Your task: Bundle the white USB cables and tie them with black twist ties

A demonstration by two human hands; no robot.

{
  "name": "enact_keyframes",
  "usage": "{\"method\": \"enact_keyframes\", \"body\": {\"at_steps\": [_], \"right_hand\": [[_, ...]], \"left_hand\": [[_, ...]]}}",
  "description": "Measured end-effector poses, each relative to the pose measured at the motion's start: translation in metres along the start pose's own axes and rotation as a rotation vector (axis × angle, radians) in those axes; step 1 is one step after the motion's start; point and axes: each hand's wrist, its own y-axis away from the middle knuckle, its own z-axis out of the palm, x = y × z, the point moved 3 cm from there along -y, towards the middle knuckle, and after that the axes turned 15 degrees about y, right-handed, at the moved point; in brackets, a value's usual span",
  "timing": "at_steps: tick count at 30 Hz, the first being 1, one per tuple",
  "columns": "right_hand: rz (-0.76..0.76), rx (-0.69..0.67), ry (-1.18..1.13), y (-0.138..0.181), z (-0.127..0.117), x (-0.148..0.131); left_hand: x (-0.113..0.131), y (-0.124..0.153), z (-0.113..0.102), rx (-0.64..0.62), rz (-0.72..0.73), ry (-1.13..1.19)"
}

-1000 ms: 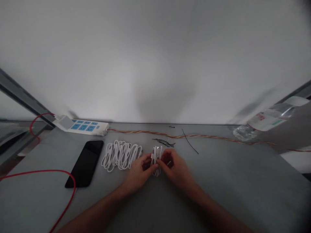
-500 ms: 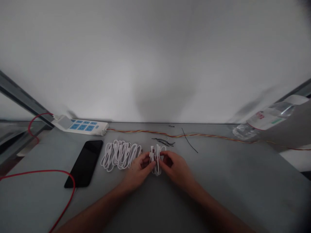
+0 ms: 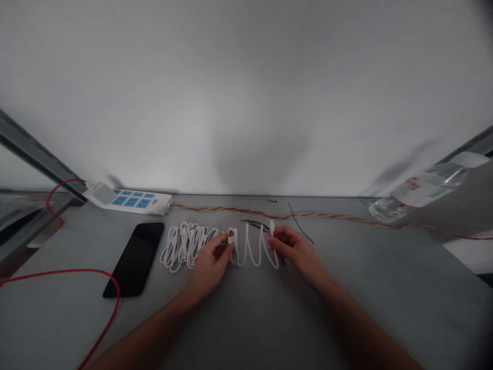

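White cable (image 3: 249,252) spreads in loose loops btwn hands, just R of pile (image 3: 185,246). L hand (image 3: 210,262), at pile's R end, pinches one plug (image 3: 231,235); R hand (image 3: 296,252), farther R of pile, pinches other plug (image 3: 271,226) w/ thumb & finger. Phone (image 3: 134,261) sits just L of pile, strip (image 3: 160,204) beyond pile to L, black ties (image 3: 253,223) beyond pile to R.
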Motion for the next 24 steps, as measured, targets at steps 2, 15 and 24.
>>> {"method": "enact_keyframes", "body": {"at_steps": [2, 15, 24], "right_hand": [[0.006, 0.063, -0.004, -0.002, -0.006, 0.003], [-0.055, 0.414, 0.259, 0.0, -0.04, -0.003], [-0.189, 0.308, 0.296, -0.002, -0.044, -0.003]], "left_hand": [[0.005, 0.0, -0.005, 0.025, 0.048, -0.119], [0.013, -0.008, -0.033, 0.217, 0.158, -0.259], [0.004, -0.017, -0.039, 0.164, 0.064, -0.028]]}}
